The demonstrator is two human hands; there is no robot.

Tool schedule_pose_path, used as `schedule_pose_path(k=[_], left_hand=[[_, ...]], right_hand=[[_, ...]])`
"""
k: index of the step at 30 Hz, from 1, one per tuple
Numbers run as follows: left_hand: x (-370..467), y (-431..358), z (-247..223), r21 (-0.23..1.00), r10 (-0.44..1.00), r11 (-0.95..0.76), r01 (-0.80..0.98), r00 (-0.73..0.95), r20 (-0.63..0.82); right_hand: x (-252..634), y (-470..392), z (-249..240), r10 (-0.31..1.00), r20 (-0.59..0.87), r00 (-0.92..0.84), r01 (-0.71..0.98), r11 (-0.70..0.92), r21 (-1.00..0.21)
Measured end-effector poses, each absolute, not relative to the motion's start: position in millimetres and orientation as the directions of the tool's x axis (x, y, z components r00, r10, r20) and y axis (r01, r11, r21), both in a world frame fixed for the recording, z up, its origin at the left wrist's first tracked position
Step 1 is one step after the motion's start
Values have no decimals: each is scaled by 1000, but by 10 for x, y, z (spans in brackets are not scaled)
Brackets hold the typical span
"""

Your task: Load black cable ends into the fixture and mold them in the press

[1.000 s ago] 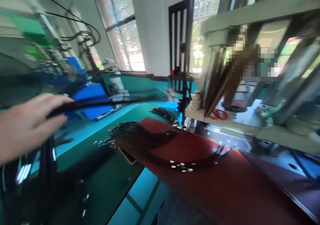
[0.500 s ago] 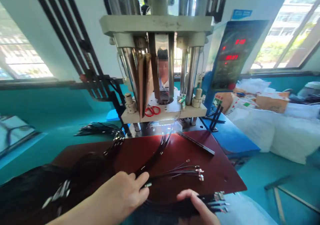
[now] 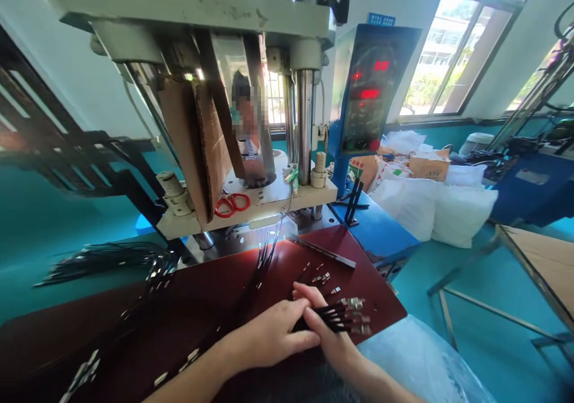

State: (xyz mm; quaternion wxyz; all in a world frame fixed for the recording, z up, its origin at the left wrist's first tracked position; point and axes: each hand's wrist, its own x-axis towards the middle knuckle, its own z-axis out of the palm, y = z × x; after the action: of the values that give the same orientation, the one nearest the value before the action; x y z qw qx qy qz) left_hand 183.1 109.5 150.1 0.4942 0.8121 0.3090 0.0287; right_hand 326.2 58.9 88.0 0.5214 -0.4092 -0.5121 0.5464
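left hand (image 3: 282,334) against right hand (image 3: 332,336)

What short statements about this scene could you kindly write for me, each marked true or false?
1. The right hand holds black cables with metal ends. True.
2. The left hand is on the scissors. False: it is at the cables, close against the right hand.
3. The control box shows red lit digits. True.
4. The scissors have blue handles. False: the handles are red.
5. The metal strip lies on the floor. False: it lies on the red board.
6. Brown cardboard stands left of the scissors in this view. True.
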Motion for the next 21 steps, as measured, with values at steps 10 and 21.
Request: schedule_pose_path(k=[10, 21], left_hand=[[2100, 1278, 1306, 896, 553, -53, 441, 760, -342], [2384, 1338, 1076, 928, 502, 364, 80, 823, -268]], right_hand=[[3868, 841, 1090, 984, 143, 107, -378, 174, -909], [3761, 1167, 1189, 972, 100, -212, 81, 120, -989]])
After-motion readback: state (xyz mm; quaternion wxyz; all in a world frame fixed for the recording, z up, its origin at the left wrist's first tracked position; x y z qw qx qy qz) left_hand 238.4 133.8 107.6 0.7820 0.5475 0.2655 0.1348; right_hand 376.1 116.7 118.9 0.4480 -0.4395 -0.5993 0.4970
